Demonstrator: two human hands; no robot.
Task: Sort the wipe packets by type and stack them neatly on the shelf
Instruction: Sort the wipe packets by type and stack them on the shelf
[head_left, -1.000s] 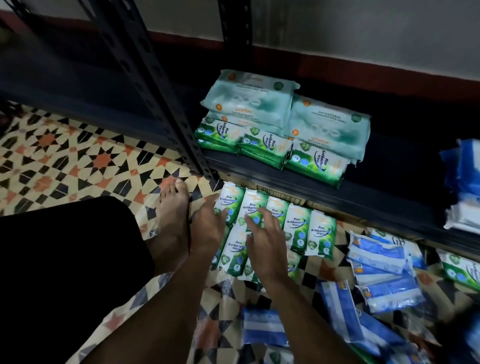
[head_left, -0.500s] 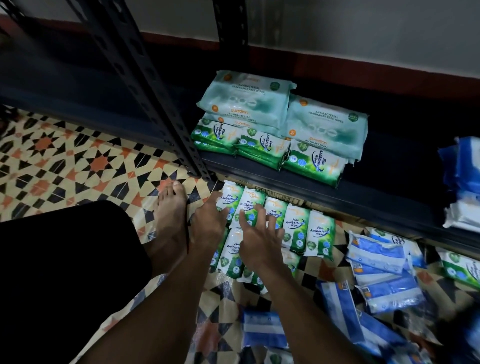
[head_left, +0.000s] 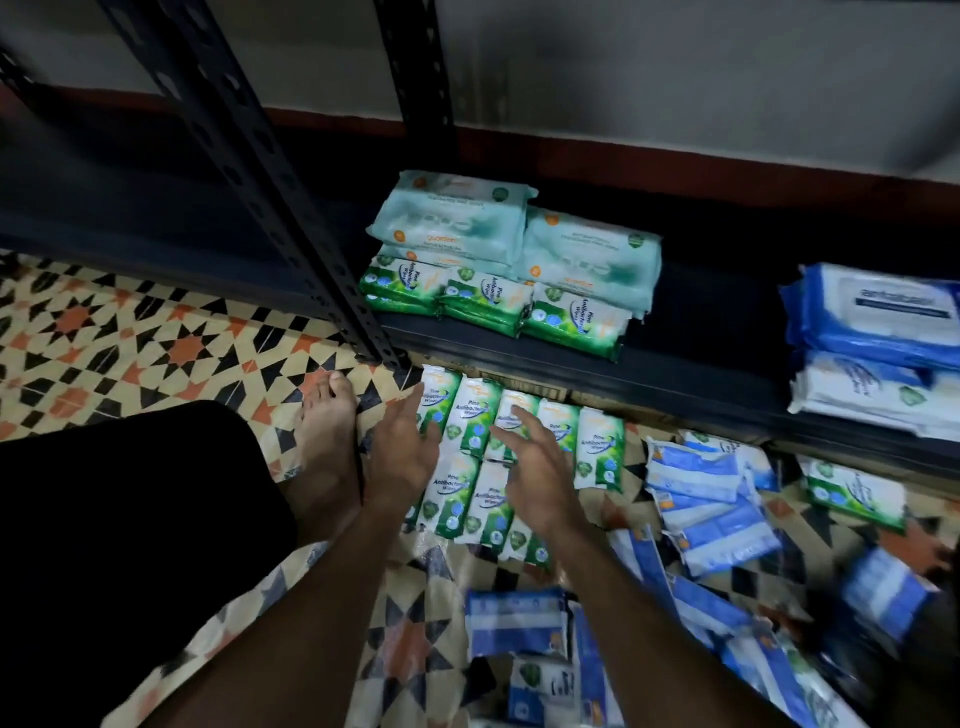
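1. the left hand (head_left: 402, 452) is over the left edge of a group of green pine wipe packets (head_left: 470, 415) on the floor. its fingers are straight and a little apart, and it holds nothing.
2. the right hand (head_left: 535, 467) is over the middle of the same group, with fingers spread wide and also holding nothing. i cannot tell if either hand touches the packets or is just above them.
3. the green packets lie flat on the patterned floor (head_left: 130, 338) just in front of the shelf (head_left: 717, 322). five lie side by side in one row, and a second row lies nearer to the person.
4. on the shelf there are pale teal packets (head_left: 452, 218) in two piles. in front of them stand more green packets on the shelf (head_left: 483, 301), side by side.
5. at the right end of the shelf, well apart from these, is a pile of blue and white packets (head_left: 878, 317).
6. loose blue packets on the floor (head_left: 711, 499) lie without order to the right of the hands. one single green packet (head_left: 852, 493) lies beyond them, near the shelf.
7. a bare foot (head_left: 327, 431) rests just beside the left hand, near the dark shelf post (head_left: 270, 182).
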